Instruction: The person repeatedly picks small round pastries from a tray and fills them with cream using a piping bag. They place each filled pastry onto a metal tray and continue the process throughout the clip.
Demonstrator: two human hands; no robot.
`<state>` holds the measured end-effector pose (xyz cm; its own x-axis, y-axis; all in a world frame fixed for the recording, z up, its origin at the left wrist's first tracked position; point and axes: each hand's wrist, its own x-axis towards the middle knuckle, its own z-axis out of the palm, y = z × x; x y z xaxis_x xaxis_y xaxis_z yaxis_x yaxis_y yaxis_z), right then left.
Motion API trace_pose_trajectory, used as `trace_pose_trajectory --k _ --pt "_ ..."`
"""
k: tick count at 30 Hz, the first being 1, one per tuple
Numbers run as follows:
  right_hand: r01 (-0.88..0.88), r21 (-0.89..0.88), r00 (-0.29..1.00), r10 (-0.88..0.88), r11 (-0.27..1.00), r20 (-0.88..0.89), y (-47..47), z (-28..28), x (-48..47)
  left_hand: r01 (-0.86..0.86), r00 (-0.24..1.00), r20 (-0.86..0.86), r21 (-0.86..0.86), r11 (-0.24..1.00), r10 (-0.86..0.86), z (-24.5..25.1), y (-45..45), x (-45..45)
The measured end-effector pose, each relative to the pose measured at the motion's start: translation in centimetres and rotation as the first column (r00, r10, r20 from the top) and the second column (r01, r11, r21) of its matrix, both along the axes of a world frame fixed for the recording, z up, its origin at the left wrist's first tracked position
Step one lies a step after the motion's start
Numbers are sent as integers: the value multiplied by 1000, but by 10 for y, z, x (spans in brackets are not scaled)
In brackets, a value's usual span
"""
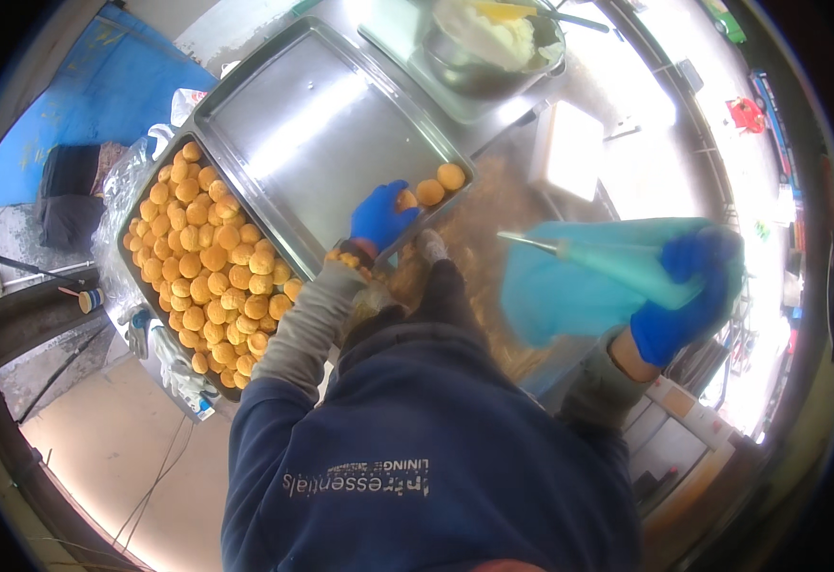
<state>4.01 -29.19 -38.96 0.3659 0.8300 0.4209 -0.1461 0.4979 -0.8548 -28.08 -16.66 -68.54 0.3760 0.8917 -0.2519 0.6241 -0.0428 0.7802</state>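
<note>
My left hand (381, 214), in a blue glove, has its fingers around a small round golden bun (405, 201) at the near right corner of a metal tray (302, 129). Two more such buns (440, 184) sit beside it in that corner. My right hand (696, 286), also blue-gloved and somewhat blurred, grips a translucent teal piping bag (610, 264) to the right of the tray. The bag's metal nozzle (527, 242) points left, towards the tray, and touches no bun. A second tray at the left is heaped with many golden buns (209, 264).
A metal bowl (460, 68) of pale cream with a yellow-bladed spatula (502, 10) stands at the top. A white box-like block (567, 149) lies right of the tray. Clear plastic wrap (120, 207) and white work gloves (181, 368) lie beside the heaped tray.
</note>
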Motion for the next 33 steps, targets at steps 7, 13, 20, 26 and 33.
trace_pose_trajectory --k 7,13,20,26,33 --pt "247 -118 968 -240 962 71 -14 -23 35 102 993 -70 70 992 -97 -42 1 13" --pt "572 -119 811 -538 812 230 2 -23 13 -75 997 -18 120 990 77 -22 -35 -42" --pt "640 141 436 -508 755 743 19 -19 -8 -310 767 -311 587 748 561 33 -107 -194" --pt "594 -176 731 -435 785 526 25 -9 -19 -186 683 -560 488 853 469 9 -115 -238" --pt "389 -226 793 -200 893 575 24 -4 41 -514 769 -100 490 704 631 42 -126 -236"
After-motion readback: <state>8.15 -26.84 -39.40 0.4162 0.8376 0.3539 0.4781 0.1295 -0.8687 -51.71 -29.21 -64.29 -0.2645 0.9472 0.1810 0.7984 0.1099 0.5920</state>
